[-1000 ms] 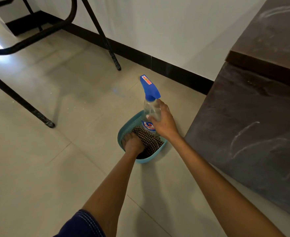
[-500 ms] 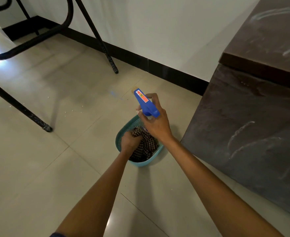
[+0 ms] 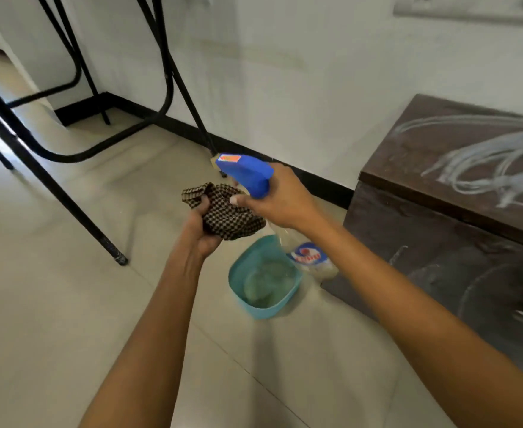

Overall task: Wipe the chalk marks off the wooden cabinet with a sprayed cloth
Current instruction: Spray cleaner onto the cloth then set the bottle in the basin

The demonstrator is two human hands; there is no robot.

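— Two hands are working out in front of the person, both busy. The left hand (image 3: 203, 231) is bunching a brown checked cloth (image 3: 227, 213) in a closed grip, fingers curling right round it, holding it up off the floor (image 3: 53, 304).

— And the right one?

— The right hand (image 3: 281, 200) is closing its grip round the neck of a spray bottle (image 3: 247, 177), just under the blue trigger head. The nozzle end is pointing left, sitting just above the cloth. The clear body with its round label is hanging down and slanting right under the wrist.

— Where is the cabinet standing?

— The wooden cabinet (image 3: 439, 242) is standing at the right, by the floor's far edge against the white wall (image 3: 284, 72). White chalk marks (image 3: 485, 156) are looping across its top, and fainter ones are showing on its dark front. Both hands are hovering apart from it.

— Anything beneath the hands?

— A teal plastic basin (image 3: 266, 311) is resting on the floor, below the bottle and just beside the cabinet's near bottom corner. That patch is blurring, so I can't tell what is lying in it. Black metal legs (image 3: 53, 193) are standing on the floor at the left, well apart, and a black skirting (image 3: 318, 180) is running along the floor's far edge.
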